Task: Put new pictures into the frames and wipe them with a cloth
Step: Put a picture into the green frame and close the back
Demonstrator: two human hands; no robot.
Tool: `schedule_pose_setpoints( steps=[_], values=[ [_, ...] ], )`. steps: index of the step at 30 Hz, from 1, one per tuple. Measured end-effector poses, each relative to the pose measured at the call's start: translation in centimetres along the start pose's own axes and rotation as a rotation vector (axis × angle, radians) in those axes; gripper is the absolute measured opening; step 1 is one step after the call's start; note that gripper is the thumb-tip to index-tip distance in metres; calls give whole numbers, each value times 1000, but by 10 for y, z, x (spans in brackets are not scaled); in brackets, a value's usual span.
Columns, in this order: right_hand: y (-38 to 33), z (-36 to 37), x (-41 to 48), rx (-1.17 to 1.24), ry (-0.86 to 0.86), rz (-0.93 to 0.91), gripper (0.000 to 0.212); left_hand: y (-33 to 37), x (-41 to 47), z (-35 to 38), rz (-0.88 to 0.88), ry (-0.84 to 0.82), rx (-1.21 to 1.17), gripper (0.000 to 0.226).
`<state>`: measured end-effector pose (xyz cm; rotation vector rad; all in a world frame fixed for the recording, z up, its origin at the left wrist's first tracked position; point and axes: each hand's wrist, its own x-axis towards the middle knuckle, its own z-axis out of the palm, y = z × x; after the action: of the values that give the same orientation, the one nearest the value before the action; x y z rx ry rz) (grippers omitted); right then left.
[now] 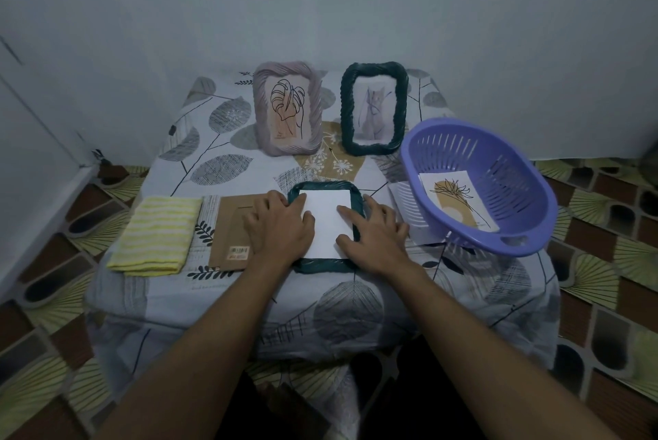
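Observation:
A dark green frame (325,265) lies face down near the table's front edge, with a white picture back (325,222) set in its opening. My left hand (279,225) lies flat over the frame's left side and the paper's left edge. On the frame's right side my right hand (374,231) presses with straight fingers on the paper. A brown backing board (231,229) rests left of the frame, partly under my left hand. The folded yellow striped cloth (156,234) sits further left. A picture with a plant drawing (457,202) lies in the purple basket (512,243).
Two frames stand upright at the back: a pink one (286,108) with a leaf drawing and a dark green one (374,108) with a cat picture. White papers (400,195) stick out beneath the tilted basket. The small table (249,297) wears a leaf-patterned cover; a wall rises behind.

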<state>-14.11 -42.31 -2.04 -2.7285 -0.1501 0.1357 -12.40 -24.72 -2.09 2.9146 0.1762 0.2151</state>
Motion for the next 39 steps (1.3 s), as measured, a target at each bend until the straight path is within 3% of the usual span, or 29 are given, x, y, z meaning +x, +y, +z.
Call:
schedule_pose_setpoints(
  steps=[8, 15, 29, 35, 39],
  values=[
    [-3, -4, -2, 20, -13, 31, 77, 2, 2, 1, -36, -2, -5, 47],
    [-2, -2, 0, 11, 12, 35, 64, 2, 2, 0, -39, -7, -16, 47],
    [-6, -6, -1, 61, 3, 56, 72, 7, -1, -7, -68, -31, -105, 44],
    [-31, -10, -7, 199, 91, -22, 61, 0, -4, -25, -75, 14, -227, 41],
    [-65, -11, -11, 501, 64, -137, 54, -26, -10, -38, -142, 18, -291, 40]
  ],
)
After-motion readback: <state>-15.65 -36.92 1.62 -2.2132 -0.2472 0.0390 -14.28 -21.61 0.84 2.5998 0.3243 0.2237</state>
